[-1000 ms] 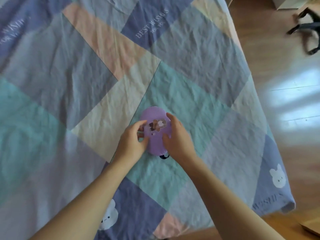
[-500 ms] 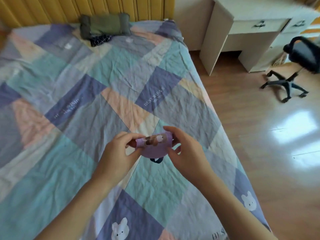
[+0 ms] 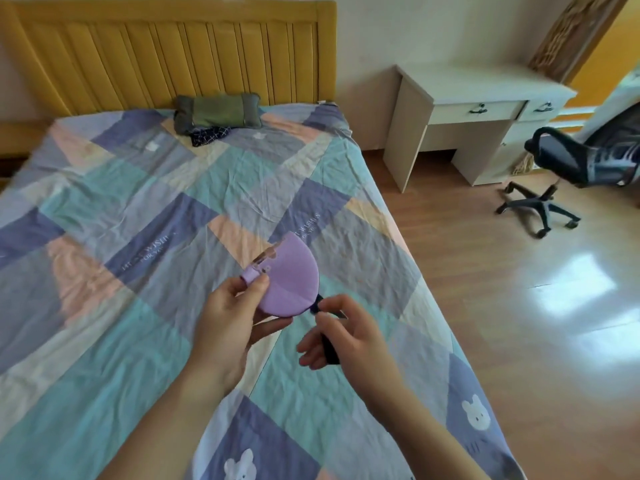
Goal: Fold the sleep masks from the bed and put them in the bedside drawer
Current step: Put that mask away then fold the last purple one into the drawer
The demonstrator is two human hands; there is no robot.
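Done: purple sleep mask [image 3: 289, 277] folded, pinched in left hand [image 3: 232, 315].
Right hand [image 3: 341, 332]: pinching its black strap [image 3: 329, 344].
Left: stowing it in a drawer [image 3: 479, 111].

White lettering reading "WISHES" over "FOR YOU" stands on a dark blue patch [image 3: 157, 249] of the quilt [image 3: 114, 202] left of the hands, and again, half hidden, on another blue patch [image 3: 313, 207] farther right.

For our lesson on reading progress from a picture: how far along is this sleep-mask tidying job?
Done: the purple sleep mask looks folded in half and is lifted off the bed. In hand: the left hand pinches the mask while the right hand grips its dark strap. Left: putting it in a drawer; the desk drawers are closed.
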